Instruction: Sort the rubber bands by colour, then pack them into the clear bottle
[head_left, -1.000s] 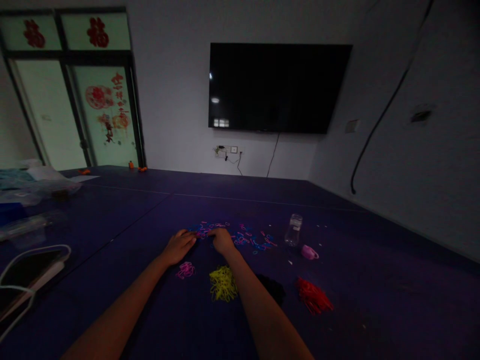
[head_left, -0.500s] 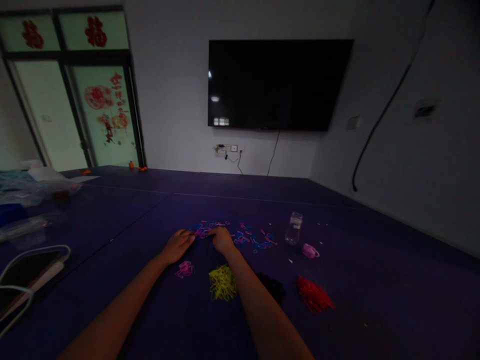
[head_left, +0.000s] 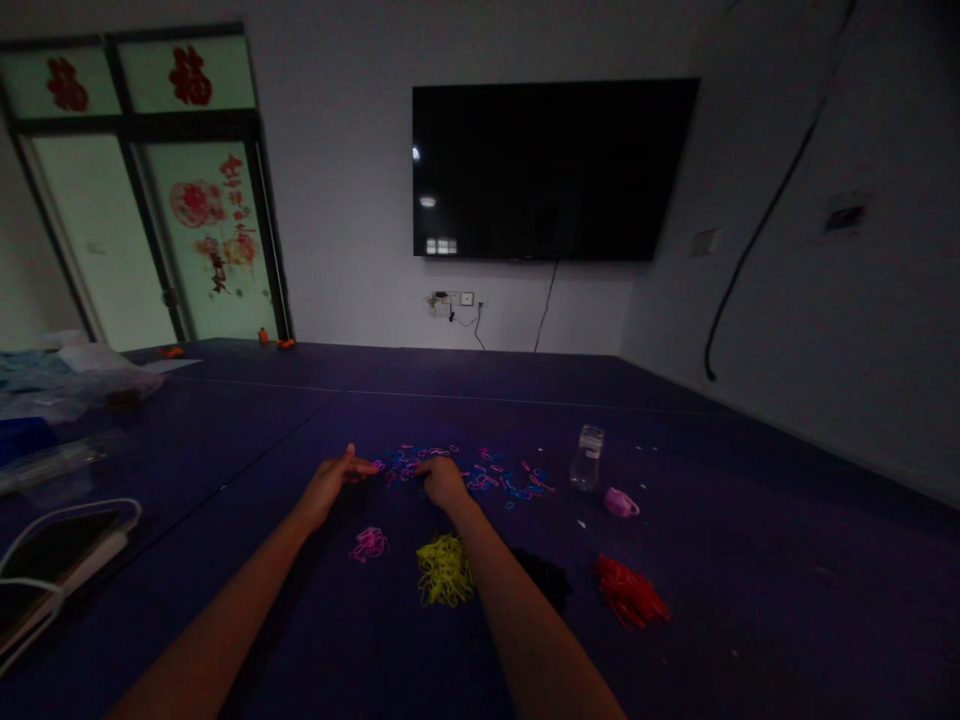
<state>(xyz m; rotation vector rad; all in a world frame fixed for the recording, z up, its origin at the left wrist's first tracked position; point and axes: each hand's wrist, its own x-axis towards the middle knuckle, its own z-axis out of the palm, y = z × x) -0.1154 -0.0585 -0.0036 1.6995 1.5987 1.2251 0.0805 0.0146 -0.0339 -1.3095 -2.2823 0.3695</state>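
Note:
Small rubber bands in mixed pink and blue (head_left: 487, 472) lie scattered on the dark purple table (head_left: 750, 560). My right hand (head_left: 444, 481) rests on the near edge of this scatter, fingers curled down onto the bands; what they pinch is hidden. My left hand (head_left: 330, 484) is raised a little at the scatter's left end, fingers stretched toward the bands and thumb up. Closer to me lie sorted heaps: pink (head_left: 369, 543), yellow (head_left: 445, 570), black (head_left: 546, 575) and red (head_left: 628, 592).
A clear small bottle (head_left: 586, 458) stands right of the scatter, with a pink cap (head_left: 619, 502) lying beside it. A tablet with a white cable (head_left: 52, 550) lies at the left edge, plastic bags (head_left: 67, 375) farther back. A wall television (head_left: 551, 170) hangs ahead.
My left hand has lifted off the table and turned, its fingers now stretched out with the thumb up. The right hand has stayed on the bands.

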